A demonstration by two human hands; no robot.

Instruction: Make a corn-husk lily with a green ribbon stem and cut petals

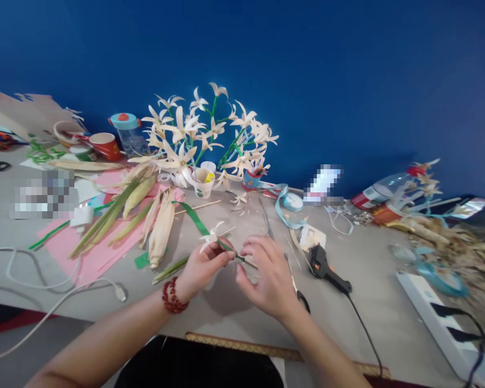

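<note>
Left hand (pixel 208 265) pinches the green stem (pixel 226 246) of a white flower (pixel 211 237), over the table. Right hand (pixel 269 277): thumb and fingers apart around the stem's other end; can't tell if they touch it. Right side's tight: scissors (pixel 302 300) by my wrist, glue gun (pixel 327 272) beyond, cord running to the front edge (pixel 242 345). Husks (pixel 162 229) limit my left. Moving room: grey tabletop (pixel 230 318) between my forearms. Flower bunch (pixel 180 159) at the back, blue wall (pixel 307 81) behind.
</note>
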